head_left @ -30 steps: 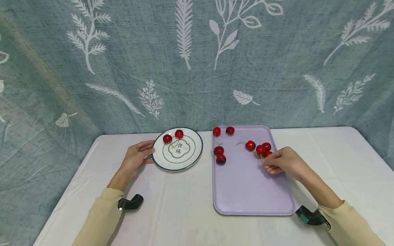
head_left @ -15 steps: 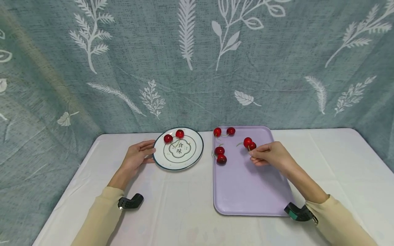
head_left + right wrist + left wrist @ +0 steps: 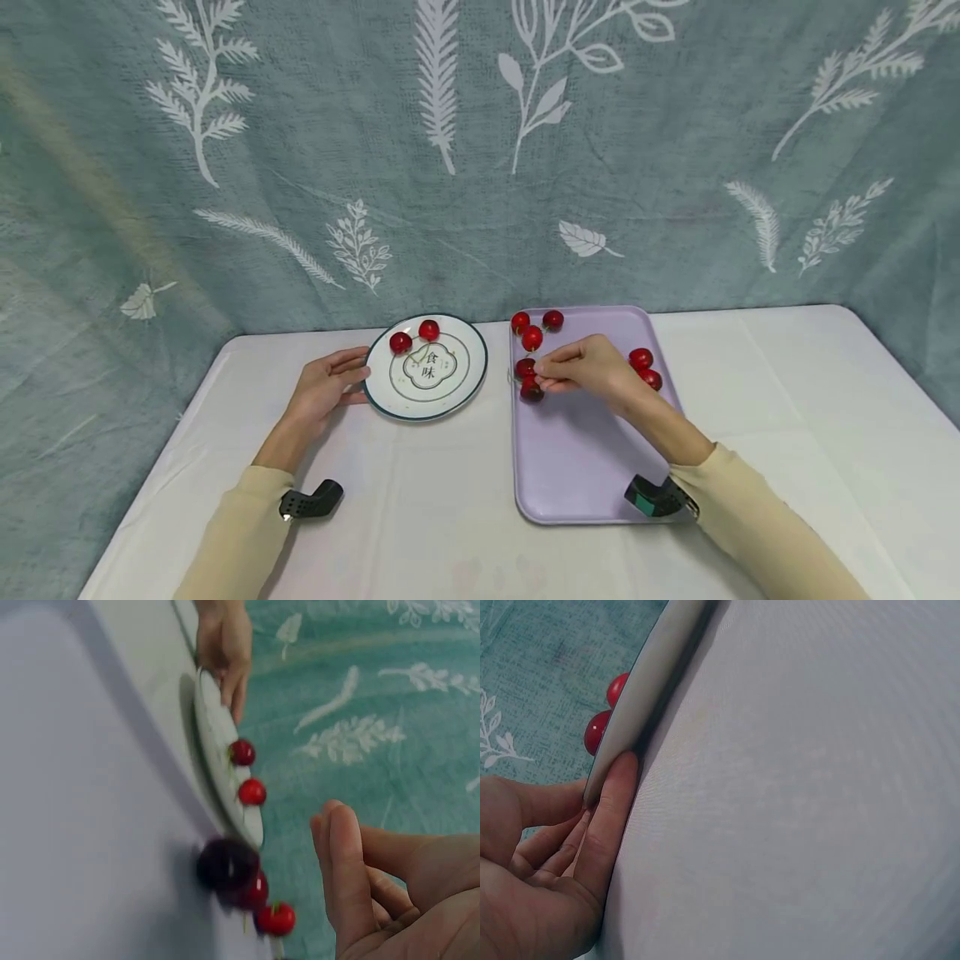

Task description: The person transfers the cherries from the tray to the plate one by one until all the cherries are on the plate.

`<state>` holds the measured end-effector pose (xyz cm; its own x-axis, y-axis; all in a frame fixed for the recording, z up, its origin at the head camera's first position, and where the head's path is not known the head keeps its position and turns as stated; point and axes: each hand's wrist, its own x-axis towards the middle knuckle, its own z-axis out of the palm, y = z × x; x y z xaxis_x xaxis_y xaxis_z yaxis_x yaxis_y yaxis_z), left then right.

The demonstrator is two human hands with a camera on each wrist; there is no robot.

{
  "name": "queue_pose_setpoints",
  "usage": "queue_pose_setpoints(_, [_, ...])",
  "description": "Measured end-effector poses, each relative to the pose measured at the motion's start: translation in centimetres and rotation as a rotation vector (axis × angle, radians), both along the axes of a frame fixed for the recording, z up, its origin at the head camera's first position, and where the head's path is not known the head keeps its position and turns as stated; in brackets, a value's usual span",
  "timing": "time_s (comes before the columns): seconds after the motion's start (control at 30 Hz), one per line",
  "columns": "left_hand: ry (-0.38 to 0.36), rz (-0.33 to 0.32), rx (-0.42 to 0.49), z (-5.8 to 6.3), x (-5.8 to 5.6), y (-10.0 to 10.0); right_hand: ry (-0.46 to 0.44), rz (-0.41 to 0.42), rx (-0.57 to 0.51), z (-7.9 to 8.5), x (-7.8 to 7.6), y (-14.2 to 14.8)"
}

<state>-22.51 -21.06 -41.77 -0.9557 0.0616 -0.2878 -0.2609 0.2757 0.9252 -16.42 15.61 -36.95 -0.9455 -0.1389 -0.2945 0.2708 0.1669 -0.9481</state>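
My left hand [image 3: 322,387] holds the left edge of a white plate [image 3: 386,390] with a dark blue rim, thumb at the rim and a finger against its underside in the left wrist view. Two red cherries [image 3: 415,337] lie on the plate. Over the lilac tray [image 3: 585,467], my right hand [image 3: 588,367] has thumb and fingertips pinched together, with a cherry [image 3: 532,337] just beyond them that it carries by the stem. Close by the fingertips lie two darker cherries [image 3: 532,392]. In the right wrist view the fingertips [image 3: 345,825] meet; the stem itself does not show.
Two cherries [image 3: 552,320] lie at the tray's far left corner, and two more [image 3: 641,358] by its right side, behind the right forearm. White cloth [image 3: 420,500] covers the table. A blue-green leaf-patterned curtain [image 3: 315,150] hangs right behind plate and tray.
My right hand has moved left across the tray from the right-hand cherries, bringing one cherry along. My left hand stays at the plate.
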Motion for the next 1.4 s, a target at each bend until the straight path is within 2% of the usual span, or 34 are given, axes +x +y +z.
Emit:
queue_pose_setpoints(0.37, [-0.023,-0.001,0.0,-0.2,-0.4,0.4,-0.053,0.024,-0.077,-0.1,-0.7,-3.6])
queue_pose_setpoints(0.7, [-0.005,0.01,0.002,0.0,-0.2,0.7,-0.049,0.004,-0.065,0.0,-2.9,-6.1])
queue_pose_setpoints(0.97, [-0.006,0.02,0.001,-0.1,-0.1,0.4,-0.073,-0.046,-0.19,-0.1,-4.1,-9.7])
queue_pose_setpoints(1.23, [0.002,0.023,0.007,-0.2,-0.1,0.3,-0.06,-0.145,-0.13,-1.4,-4.9,-12.3])
queue_pose_setpoints(1.4, [0.005,0.026,0.01,-0.1,0.1,0.2,0.013,-0.168,0.027,-2.1,-5.5,-13.3])
